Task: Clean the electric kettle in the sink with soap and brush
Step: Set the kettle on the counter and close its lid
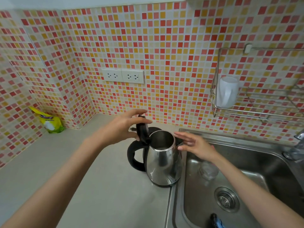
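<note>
Kettle (162,163) stands upright on the table (98,186), its right side at the sink (246,142) rim. It is not in the sink yet. Handle points left, spout right.

Lid (142,129) is flipped up, standing on its hinge at the kettle's back-left. Inside shows bare steel.

Left hand (125,125): spread flat against the lid, fingers straight, thumb by the lid's lower edge. It touches the lid, with no curl round it.

Right hand (195,145): spread wide, fingers straight, holding nothing, just right of the kettle's rim and above the sink edge. I can't tell whether the thumb touches the steel.

Right of the kettle, in the sink: a clear glass (208,171), blurred, close by the kettle, then the drain (227,199) lower right. Brush (217,222) lies at the near edge, only partly in view. Tap (296,148) is far right.

Behind the kettle is a black base (155,129), with a plug (132,128) beside it. Well left of the kettle, in the corner, is a yellow bag (49,121). On the wall, above the kettle, are sockets (122,75). Up right is a wire rack (256,111) with a white cup (227,92) upside down.
</note>
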